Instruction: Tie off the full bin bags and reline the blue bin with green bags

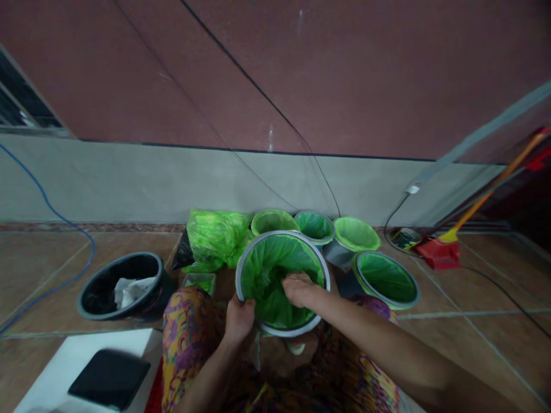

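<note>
The left hand [238,319] is seen at the near-left rim of the grey-rimmed bin [241,269], its grip clenched on that rim; the bin is held above the lap, before other lined bins on the floor. The right hand [300,288] is pressed, palm down, into the green liner [269,269]; its fingertips are hidden, so its grip cannot be judged.

Left hand [239,319] curled in a grip with forearm raised; right hand [300,288] reaches forward, palm down, fingers bent.
</note>
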The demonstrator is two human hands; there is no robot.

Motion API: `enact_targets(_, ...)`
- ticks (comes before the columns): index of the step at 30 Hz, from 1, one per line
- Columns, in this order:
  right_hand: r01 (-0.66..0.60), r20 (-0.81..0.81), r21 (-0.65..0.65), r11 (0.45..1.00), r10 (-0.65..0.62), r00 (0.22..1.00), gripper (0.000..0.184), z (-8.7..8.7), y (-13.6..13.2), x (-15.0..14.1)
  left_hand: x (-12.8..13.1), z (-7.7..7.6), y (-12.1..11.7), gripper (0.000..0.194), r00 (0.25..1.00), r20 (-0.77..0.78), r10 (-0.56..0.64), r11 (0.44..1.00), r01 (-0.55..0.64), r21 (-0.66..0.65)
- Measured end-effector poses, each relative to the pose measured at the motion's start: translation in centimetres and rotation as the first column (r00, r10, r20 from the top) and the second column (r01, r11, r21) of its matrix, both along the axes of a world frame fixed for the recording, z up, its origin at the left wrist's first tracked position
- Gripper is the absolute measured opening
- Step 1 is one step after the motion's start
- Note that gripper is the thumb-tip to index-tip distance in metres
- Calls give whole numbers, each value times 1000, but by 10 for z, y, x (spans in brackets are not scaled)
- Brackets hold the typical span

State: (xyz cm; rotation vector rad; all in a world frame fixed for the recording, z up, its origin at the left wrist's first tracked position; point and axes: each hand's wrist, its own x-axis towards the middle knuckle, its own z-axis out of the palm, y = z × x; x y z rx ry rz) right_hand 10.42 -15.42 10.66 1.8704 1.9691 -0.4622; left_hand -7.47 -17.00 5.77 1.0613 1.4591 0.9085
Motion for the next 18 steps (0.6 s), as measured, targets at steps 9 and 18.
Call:
enact_targets(9,234,-25,133,963,-233,972,76,3,52,12,2,12,-13,20,1000,29,-5,1000,5,-2)
enact_targets(18,194,-21,-59,979,-195,981,54,14,33,-21,2,3,-11,22,998,57,8,999,-6,-32)
